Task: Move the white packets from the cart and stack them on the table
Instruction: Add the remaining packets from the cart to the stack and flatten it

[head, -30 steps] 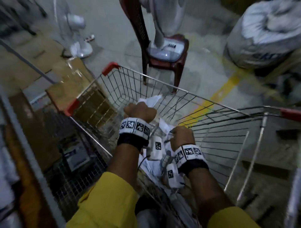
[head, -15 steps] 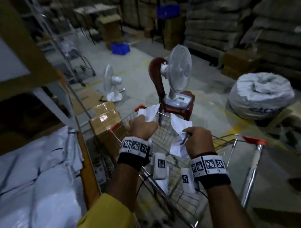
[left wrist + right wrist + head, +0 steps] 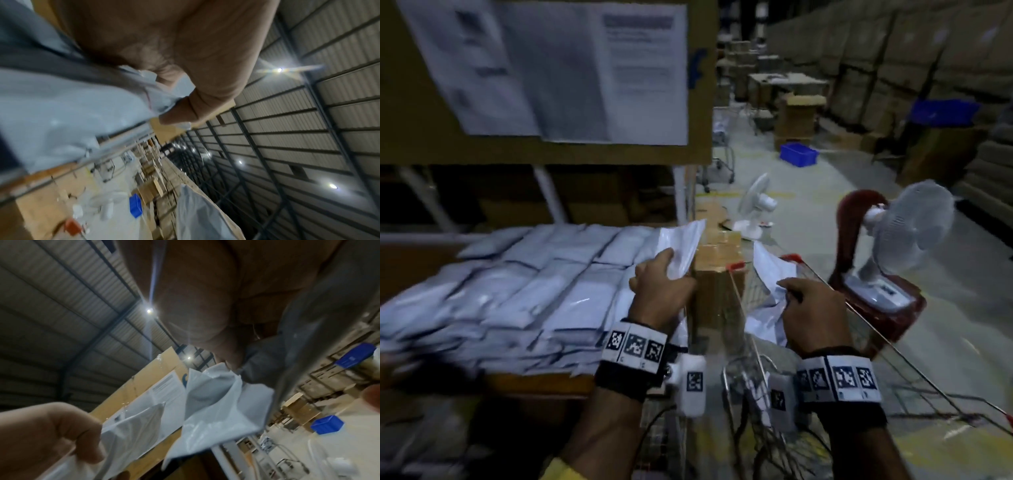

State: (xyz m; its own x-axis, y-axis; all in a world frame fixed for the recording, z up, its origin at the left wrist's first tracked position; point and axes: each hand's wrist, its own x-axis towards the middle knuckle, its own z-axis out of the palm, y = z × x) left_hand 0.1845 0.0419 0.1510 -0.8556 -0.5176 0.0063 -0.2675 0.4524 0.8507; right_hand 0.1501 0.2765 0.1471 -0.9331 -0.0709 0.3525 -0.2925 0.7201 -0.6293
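My left hand [image 3: 661, 284] grips a white packet [image 3: 681, 248] at the right end of the table [image 3: 534, 382], just past the rows of stacked white packets [image 3: 517, 291]. My right hand [image 3: 811, 315] holds another white packet [image 3: 770, 274] above the wire cart [image 3: 756, 373]. In the left wrist view the fingers [image 3: 185, 112] curl over the packet [image 3: 61, 113]. The right wrist view shows the right hand's packet [image 3: 218, 405] crumpled under its fingers [image 3: 205, 318], with the left hand [image 3: 51, 438] and its packet [image 3: 131, 431] at lower left.
A taped cardboard box [image 3: 717, 270] stands between table and cart. A board with printed sheets [image 3: 558, 68] hangs over the table. A fan [image 3: 907, 240] sits on a red chair [image 3: 859, 219] to the right; another fan [image 3: 753, 205] and a blue bin [image 3: 798, 155] lie on the floor.
Both hands have lifted out of the cart, each with a packet, and swung left. The left hand now reaches the table's stacked packets; the view has turned from the cart to the table.
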